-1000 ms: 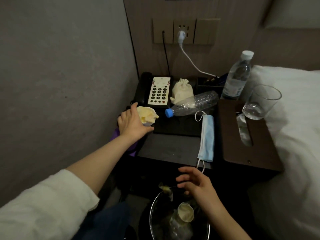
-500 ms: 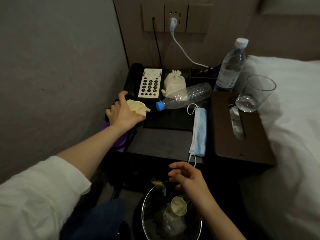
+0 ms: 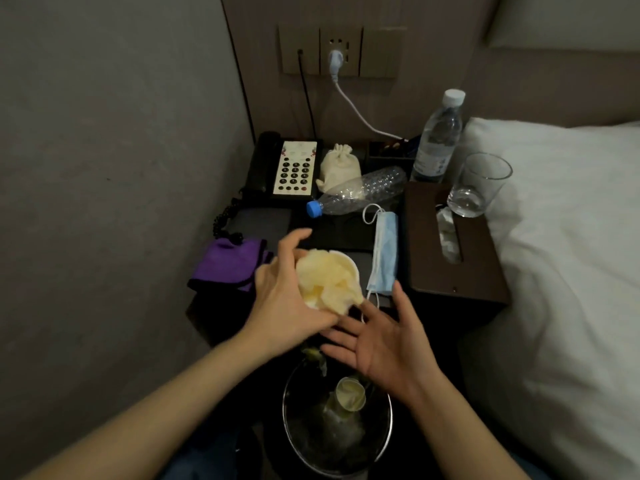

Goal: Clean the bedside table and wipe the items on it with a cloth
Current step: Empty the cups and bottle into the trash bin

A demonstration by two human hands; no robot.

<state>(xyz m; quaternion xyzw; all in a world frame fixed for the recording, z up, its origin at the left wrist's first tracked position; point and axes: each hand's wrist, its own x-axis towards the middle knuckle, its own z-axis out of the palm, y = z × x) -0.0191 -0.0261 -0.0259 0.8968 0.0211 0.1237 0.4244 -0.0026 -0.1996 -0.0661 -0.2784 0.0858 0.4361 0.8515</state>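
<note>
The purple cloth [image 3: 230, 263] lies folded at the tabletop's [image 3: 263, 216] left edge, soft and light; I judge any corner will do for a grip. My left hand [image 3: 287, 299] curls round a small paper cup [image 3: 329, 282] stuffed with crumpled tissue, above the bin [image 3: 381, 441]; it seems featherlight and crushable, best held by its sides. My right hand [image 3: 381, 341] waits beside it, palm spread. The phone [image 3: 294, 168] keypad's printing is too small to read.
</note>
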